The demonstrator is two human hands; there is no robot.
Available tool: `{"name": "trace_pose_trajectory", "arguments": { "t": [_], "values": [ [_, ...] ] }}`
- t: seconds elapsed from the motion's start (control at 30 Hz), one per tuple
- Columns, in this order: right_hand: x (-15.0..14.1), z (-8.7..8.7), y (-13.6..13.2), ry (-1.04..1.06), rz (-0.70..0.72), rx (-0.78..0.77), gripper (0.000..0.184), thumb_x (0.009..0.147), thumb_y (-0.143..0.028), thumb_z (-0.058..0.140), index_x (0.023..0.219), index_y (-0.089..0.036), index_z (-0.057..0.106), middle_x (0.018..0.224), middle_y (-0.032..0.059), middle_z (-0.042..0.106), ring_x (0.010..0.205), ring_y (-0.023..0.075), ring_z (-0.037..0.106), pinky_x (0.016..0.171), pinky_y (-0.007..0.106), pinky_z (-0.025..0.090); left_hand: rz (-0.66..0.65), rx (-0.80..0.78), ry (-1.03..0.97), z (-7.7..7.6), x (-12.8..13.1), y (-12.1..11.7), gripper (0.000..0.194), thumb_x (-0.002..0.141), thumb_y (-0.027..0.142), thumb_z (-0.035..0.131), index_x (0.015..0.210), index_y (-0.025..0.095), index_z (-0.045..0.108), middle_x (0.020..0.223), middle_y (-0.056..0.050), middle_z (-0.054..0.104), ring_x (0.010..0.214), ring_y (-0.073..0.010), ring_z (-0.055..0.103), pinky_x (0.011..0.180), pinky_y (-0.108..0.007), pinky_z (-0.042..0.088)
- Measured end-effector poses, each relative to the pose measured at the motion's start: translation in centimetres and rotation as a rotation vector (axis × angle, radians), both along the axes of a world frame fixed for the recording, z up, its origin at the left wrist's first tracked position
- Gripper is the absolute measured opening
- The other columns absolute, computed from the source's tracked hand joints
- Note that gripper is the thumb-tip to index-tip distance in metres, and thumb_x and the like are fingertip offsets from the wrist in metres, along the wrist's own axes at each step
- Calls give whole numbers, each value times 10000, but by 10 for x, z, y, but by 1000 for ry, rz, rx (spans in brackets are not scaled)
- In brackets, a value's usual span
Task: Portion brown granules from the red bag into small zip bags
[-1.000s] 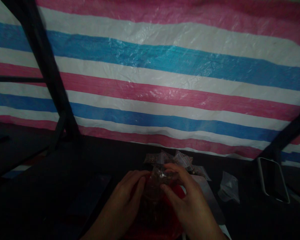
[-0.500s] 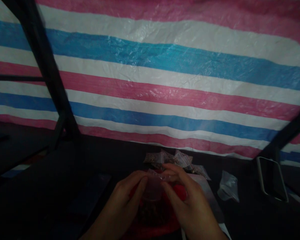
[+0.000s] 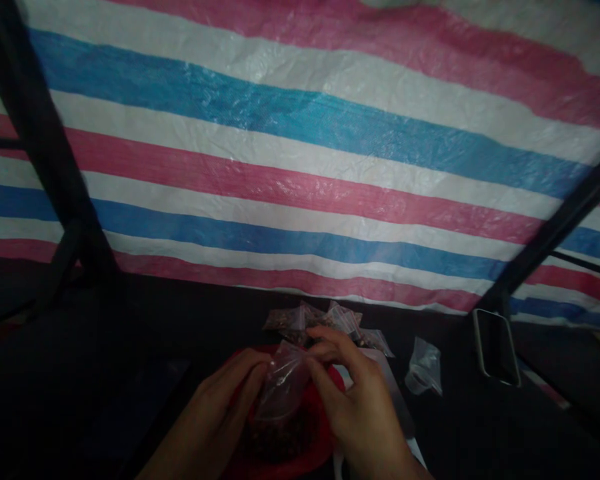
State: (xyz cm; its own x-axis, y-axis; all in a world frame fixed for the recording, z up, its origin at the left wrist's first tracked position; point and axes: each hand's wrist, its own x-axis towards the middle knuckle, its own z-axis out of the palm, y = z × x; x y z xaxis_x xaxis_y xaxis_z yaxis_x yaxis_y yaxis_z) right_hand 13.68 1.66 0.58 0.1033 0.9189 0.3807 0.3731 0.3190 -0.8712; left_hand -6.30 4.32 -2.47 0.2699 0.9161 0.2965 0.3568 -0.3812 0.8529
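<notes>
The left hand (image 3: 225, 393), thumb and fingers nearly closed, pinches one upper edge of a small transparent plastic bag (image 3: 283, 390), which is over the red round bowl (image 3: 334, 379) with small dark pieces (image 3: 275, 439). The right hand (image 3: 357, 387), fingers curved, pinches the opposite edge; farther right lie a crumpled clear plastic bag (image 3: 426, 365) and a pale-edged, dark-screened phone (image 3: 497, 347).

Striped plastic sheeting (image 3: 300, 180) — pink, white and blue — hung behind the black desk (image 3: 195, 313), with dark slanting posts (image 3: 56, 167) at either side in dim light.
</notes>
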Motion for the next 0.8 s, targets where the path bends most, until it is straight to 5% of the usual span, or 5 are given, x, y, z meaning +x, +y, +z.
{"name": "trace_pose_trajectory", "arguments": {
  "t": [0.1, 0.2, 0.4, 0.57, 0.8],
  "values": [
    [38, 14, 12, 65, -151, 60, 331, 921, -421, 687, 1190, -232, 715, 922, 44, 810, 836, 219, 780, 784, 327, 623, 138, 102, -21, 0, -3, 2, 338, 1040, 478, 470, 947, 302, 743, 837, 40, 802, 787, -137, 783, 714, -135, 572],
    [111, 23, 20, -106, -525, -27, 521, 899, -548, 644, 1300, -217, 660, 1002, 76, 823, 920, 247, 795, 823, 343, 619, 254, 192, -57, 0, -7, 4, 296, 994, 474, 523, 951, 303, 762, 806, 48, 817, 737, -130, 793, 686, -112, 580],
    [227, 2, 12, -375, -865, -348, 359, 767, -261, 633, 1085, -157, 763, 828, 155, 803, 820, 370, 793, 735, 439, 592, 212, 128, 27, -13, -19, 7, 388, 1019, 564, 496, 982, 302, 780, 889, 21, 838, 777, -159, 809, 702, -146, 604],
    [234, -16, 11, -654, -843, -400, 401, 831, -216, 639, 1207, -160, 767, 1228, 210, 770, 1223, 413, 709, 1029, 497, 524, 247, 69, 35, -26, -23, 9, 407, 1046, 602, 463, 1066, 325, 760, 1014, 13, 840, 915, -195, 802, 795, -202, 611],
    [223, -24, 14, -832, -617, -519, 231, 887, -121, 624, 971, -145, 837, 968, 144, 839, 936, 291, 815, 822, 302, 576, 238, 59, 48, -33, -22, 12, 402, 1039, 609, 474, 1057, 336, 769, 985, 13, 835, 876, -197, 802, 813, -222, 616]
  ]
}}
